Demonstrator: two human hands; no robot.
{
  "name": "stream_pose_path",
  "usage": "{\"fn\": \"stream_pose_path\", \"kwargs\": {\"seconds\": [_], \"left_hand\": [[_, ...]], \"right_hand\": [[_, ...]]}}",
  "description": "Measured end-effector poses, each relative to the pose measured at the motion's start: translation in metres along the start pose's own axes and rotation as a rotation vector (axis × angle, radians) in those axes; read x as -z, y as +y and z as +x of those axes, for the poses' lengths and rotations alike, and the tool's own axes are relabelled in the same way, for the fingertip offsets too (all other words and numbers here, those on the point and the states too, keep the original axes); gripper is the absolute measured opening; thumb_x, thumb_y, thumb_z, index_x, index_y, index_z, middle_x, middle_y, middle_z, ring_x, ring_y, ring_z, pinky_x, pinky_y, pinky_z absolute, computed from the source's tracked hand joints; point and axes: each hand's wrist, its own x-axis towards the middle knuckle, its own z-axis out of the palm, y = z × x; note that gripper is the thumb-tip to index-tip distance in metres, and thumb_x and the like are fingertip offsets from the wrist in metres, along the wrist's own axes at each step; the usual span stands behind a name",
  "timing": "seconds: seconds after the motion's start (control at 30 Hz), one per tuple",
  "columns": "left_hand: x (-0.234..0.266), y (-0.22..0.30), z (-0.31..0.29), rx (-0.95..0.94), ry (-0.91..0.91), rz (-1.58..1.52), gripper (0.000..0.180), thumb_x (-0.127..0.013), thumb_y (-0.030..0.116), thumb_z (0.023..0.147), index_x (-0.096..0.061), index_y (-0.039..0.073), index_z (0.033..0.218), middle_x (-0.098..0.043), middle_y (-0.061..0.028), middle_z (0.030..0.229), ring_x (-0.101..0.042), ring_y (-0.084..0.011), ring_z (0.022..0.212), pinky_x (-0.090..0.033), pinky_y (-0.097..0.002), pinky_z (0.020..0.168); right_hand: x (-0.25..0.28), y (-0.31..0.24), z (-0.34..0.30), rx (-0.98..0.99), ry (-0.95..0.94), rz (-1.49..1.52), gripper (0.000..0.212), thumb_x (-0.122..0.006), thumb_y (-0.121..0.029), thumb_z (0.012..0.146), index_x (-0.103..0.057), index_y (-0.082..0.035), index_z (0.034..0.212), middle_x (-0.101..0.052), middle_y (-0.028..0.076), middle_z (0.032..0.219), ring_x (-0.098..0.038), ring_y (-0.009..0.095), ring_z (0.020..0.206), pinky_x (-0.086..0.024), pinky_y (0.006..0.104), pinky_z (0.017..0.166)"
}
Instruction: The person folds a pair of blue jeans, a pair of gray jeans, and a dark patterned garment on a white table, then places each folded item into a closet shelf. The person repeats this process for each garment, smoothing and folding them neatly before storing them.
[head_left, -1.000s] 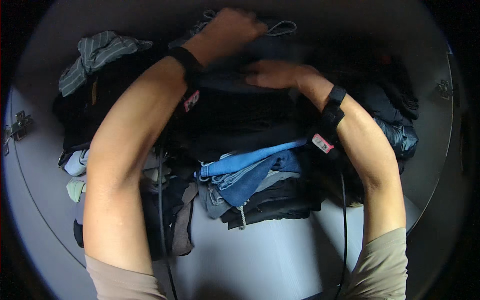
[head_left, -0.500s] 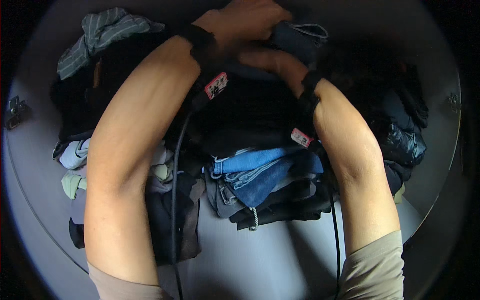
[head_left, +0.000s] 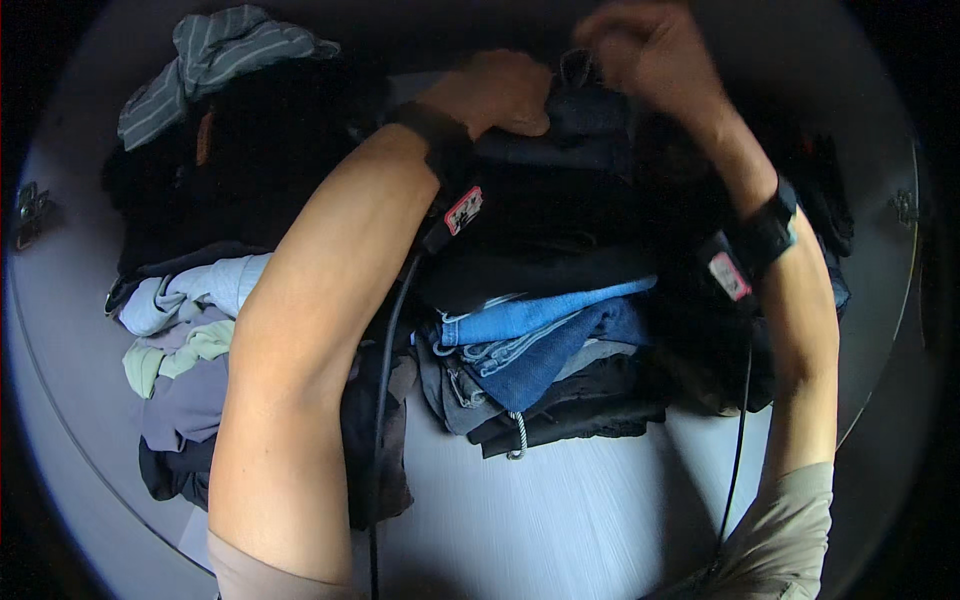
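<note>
A dark grey-blue garment (head_left: 585,125) lies folded on top of the middle stack, at the far side. My left hand (head_left: 495,92) is at its left edge, fingers curled in and closed on the cloth. Above the far right part of it is my right hand (head_left: 650,60), blurred, with bent fingers. A thin loop of cord (head_left: 575,68) shows beside those fingertips; whether they hold it is unclear. Below, the same stack has black clothes, blue denim (head_left: 545,318) and a grey-white drawstring (head_left: 517,435) hanging at the front.
To the left stands another pile, with a striped grey garment (head_left: 225,50) on top and pale blue and light green clothes (head_left: 205,342) lower down. Dark clothes lie at the right, partly behind my right arm. Black cables (head_left: 385,400) run from both wristbands across the pale surface (head_left: 540,510).
My right hand has moved up and right, away from the left one. My left hand has come down and slightly right. The garment now lies flatter on the stack.
</note>
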Motion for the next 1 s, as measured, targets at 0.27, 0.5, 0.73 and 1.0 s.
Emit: {"fn": "stream_pose_path", "kwargs": {"seconds": [0.27, 0.5, 0.73, 1.0], "left_hand": [[0.022, -0.004, -0.009, -0.059, -0.305, -0.358, 0.064, -0.068, 0.04, 0.067, -0.061, 0.006, 0.121, -0.066, -0.0186, 0.109, -0.063, -0.0303, 0.099, -0.049, -0.0426, 0.087], [-0.003, -0.048, -0.011, 0.017, -0.021, -0.508, 0.058, -0.062, 0.041, 0.075, -0.06, 0.009, 0.123, -0.061, -0.0152, 0.119, -0.058, -0.0269, 0.108, -0.045, -0.0389, 0.092], [-0.09, -0.06, -0.013, 0.093, -0.074, -0.335, 0.044, -0.055, 0.03, 0.085, -0.06, 0.009, 0.122, -0.059, -0.0131, 0.123, -0.055, -0.0264, 0.114, -0.042, -0.0366, 0.097], [-0.07, -0.045, -0.048, -0.062, -0.122, -0.48, 0.034, -0.053, 0.019, 0.089, -0.06, 0.009, 0.122, -0.054, -0.0114, 0.132, -0.051, -0.0265, 0.121, -0.034, -0.0361, 0.106]], "right_hand": [[-0.079, 0.109, 0.06, 0.181, -0.379, -0.157, 0.029, -0.051, -0.019, 0.093, -0.061, -0.005, 0.116, -0.065, 0.011, 0.108, -0.064, 0.022, 0.097, -0.052, 0.0339, 0.082], [-0.101, 0.115, 0.023, 0.099, -0.271, 0.221, 0.033, -0.049, -0.022, 0.093, -0.059, -0.006, 0.12, -0.062, 0.012, 0.116, -0.059, 0.024, 0.106, -0.047, 0.0356, 0.09], [-0.121, 0.102, -0.04, 0.043, -0.388, 0.291, 0.036, -0.048, -0.025, 0.094, -0.057, -0.006, 0.124, -0.059, 0.012, 0.123, -0.054, 0.025, 0.115, -0.042, 0.0372, 0.097], [-0.089, 0.05, -0.039, -0.314, -0.423, 0.474, 0.042, -0.047, -0.032, 0.096, -0.055, -0.007, 0.128, -0.052, 0.013, 0.134, -0.046, 0.024, 0.127, -0.037, 0.0377, 0.103]]}}
